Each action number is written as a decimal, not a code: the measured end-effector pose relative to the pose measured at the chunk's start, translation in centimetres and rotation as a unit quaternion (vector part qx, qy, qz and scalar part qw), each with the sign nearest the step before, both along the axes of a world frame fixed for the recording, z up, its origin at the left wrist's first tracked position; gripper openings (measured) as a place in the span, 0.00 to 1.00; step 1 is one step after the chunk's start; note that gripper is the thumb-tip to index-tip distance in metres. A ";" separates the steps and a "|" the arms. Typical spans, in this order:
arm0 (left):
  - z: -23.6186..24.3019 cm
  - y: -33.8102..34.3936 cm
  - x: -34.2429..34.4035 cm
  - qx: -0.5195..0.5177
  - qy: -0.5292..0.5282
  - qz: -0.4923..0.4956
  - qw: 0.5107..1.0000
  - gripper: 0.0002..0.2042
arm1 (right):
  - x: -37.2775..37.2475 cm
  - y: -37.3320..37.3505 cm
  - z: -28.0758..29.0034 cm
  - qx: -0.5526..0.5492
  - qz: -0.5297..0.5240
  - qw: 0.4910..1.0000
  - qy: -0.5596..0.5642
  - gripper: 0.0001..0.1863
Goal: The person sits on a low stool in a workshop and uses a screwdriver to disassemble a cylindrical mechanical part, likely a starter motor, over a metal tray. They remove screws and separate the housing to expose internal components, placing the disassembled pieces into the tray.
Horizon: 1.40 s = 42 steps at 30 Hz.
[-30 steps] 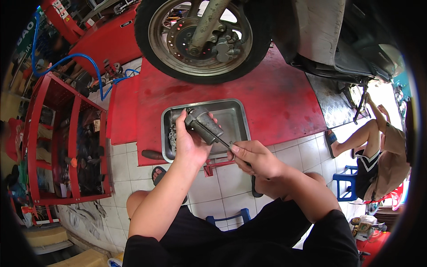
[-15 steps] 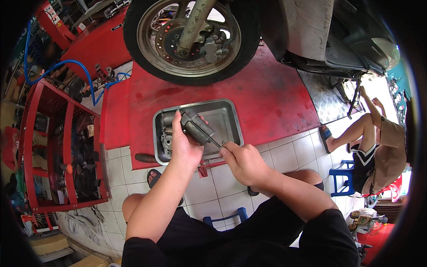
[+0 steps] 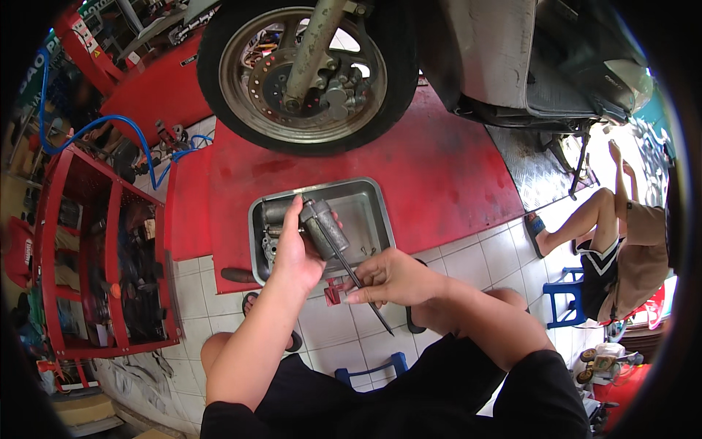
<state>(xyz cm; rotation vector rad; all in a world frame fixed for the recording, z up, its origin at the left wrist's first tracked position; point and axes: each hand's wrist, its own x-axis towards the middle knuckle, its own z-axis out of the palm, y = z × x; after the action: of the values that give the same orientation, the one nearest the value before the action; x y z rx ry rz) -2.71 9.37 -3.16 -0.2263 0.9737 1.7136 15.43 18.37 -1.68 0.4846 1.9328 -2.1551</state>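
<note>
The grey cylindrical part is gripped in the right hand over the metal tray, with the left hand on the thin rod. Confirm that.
Hands are swapped. The head view shows the left hand gripping the grey cylindrical part over the metal tray, and the right hand on the thin rod.

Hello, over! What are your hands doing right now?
Left hand gripping grey metal part over steel tray. Right hand holding thin rod into it. Nothing blocking.
</note>
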 end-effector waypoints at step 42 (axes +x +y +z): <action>-1.0 0.8 1.0 -0.023 0.014 -0.063 0.998 0.25 | -0.2 0.2 -3.1 0.007 0.029 0.999 0.031 0.16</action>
<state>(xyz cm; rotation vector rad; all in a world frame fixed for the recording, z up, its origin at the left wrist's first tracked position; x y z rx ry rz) -1.68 10.19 -4.20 -0.1681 1.0266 1.5843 15.23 18.57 -4.78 0.3618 1.9707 -2.1461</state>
